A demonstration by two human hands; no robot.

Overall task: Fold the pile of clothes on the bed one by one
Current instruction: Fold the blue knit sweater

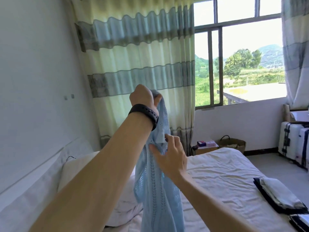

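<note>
A light blue knitted garment (pixel 155 181) hangs in the air above the bed (pixel 225 178). My left hand (pixel 142 96), with a black band on its wrist, is raised high and grips the garment's top edge. Lower down, my right hand (pixel 170 156) pinches a fold of the knit between thumb and fingers. The garment's lower end runs out of the bottom of the view. On the bed at the right lies a stack of folded clothes (pixel 280 196), white over dark, and a second folded piece (pixel 301 222) shows at the bottom right corner.
A white pillow (pixel 80 166) lies at the head of the bed by the left wall. Striped curtains (pixel 138 64) and a window are behind. A woven basket (pixel 234 144), a small box table (pixel 206 146) and white suitcases (pixel 296 144) stand on the floor beyond the bed.
</note>
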